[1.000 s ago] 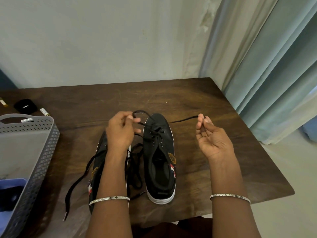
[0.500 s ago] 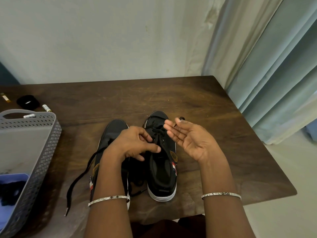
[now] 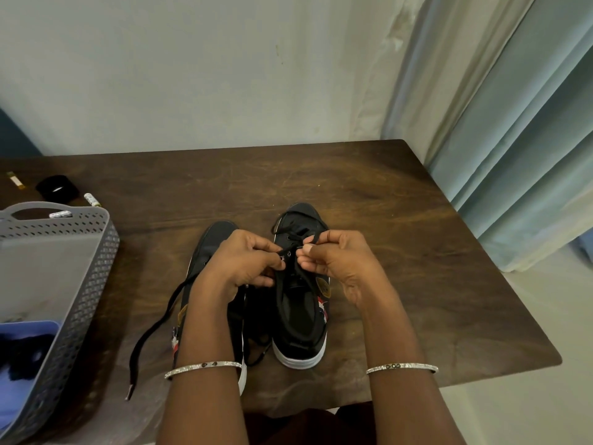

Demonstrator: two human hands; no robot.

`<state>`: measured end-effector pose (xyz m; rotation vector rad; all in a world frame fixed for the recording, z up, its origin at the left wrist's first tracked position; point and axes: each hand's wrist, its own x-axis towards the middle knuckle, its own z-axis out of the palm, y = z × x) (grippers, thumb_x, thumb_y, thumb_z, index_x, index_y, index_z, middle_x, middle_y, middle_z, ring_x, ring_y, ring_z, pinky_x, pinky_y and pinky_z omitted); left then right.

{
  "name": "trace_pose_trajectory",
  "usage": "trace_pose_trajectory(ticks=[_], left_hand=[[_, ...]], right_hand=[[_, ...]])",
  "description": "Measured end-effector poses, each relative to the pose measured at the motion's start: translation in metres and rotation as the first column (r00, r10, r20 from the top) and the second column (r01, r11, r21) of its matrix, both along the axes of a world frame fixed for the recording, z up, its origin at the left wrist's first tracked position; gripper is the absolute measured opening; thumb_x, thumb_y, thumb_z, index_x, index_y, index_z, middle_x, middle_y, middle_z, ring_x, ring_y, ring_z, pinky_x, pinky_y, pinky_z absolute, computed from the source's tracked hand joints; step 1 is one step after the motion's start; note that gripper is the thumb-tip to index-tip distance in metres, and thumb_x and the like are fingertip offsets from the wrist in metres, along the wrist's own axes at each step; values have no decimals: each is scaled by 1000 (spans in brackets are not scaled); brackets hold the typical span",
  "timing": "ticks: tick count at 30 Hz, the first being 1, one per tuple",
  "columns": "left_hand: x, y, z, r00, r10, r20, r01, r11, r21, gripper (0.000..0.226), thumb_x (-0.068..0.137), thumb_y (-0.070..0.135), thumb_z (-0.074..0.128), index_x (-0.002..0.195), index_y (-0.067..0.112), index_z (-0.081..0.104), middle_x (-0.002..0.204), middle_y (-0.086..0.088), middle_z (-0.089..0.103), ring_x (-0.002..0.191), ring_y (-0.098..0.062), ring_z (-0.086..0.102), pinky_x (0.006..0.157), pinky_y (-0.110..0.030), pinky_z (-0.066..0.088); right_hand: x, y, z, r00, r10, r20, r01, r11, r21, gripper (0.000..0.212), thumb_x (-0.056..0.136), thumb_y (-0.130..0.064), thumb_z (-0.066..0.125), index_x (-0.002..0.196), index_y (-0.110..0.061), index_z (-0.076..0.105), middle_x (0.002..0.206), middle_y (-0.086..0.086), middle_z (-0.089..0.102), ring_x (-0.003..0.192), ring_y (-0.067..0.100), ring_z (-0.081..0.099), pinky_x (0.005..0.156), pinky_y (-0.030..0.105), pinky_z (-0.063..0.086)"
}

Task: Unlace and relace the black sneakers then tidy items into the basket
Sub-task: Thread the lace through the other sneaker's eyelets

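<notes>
Pale wall (image 3: 192, 69) fills the top of the frame, with blue-green curtains (image 3: 513, 139) hanging down the right side, and below them sits the dark wooden table (image 3: 401, 236) I am working at. Two black sneakers stand side by side in the middle of it, toes pointing toward the wall. My left hand (image 3: 239, 268) lies over the left sneaker (image 3: 215, 236), fingers curled, pinching one end of the black lace (image 3: 296, 242) of the right sneaker (image 3: 300, 316). My right hand (image 3: 337, 268) is closed just beside it, thumb and forefinger nipping the other part of that lace above the eyelets. Both hands nearly touch over the right shoe's tongue. A silver bangle (image 3: 202, 367) circles each wrist.

From the left sneaker a loose lace (image 3: 154, 329) trails out toward the lower left, its tip resting on the wood. At the left edge sits the grey perforated basket (image 3: 83, 284), with something blue and dark inside its lower corner. Behind the basket, in the upper left of the table, lie a black round object (image 3: 57, 187) and a few small tubes (image 3: 91, 199); I cannot tell what they are.
</notes>
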<state>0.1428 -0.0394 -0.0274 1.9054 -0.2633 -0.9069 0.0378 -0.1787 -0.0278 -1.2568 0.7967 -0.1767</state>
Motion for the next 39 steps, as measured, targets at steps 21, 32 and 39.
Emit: trace_pose_trajectory(ticks=[21,32,39], left_hand=[[-4,4,8,996,-11,-90,6,999,-51,15,92,11,71,103,1,74,91,-17,73,74,-17,72,60,-24,60],[-5,-10,0,961,-56,272,23,992,125,11,92,13,71,82,16,76,61,-3,72,60,-18,73,72,-36,63],[-4,-6,21,962,272,6,-246,880,-405,23,98,8,53,79,12,65,80,1,67,75,-7,66,75,-28,55]], right_hand=[[18,19,-22,970,-115,-215,-13,857,-515,16,77,-16,86,68,-16,73,76,-3,73,83,15,70,80,36,60],[10,3,-25,985,37,-171,-81,963,-258,20,66,0,88,67,-19,80,81,1,78,91,23,75,82,36,59],[7,1,-22,981,84,-177,-119,973,-199,29,61,2,89,68,-25,81,85,1,78,96,23,72,89,39,58]])
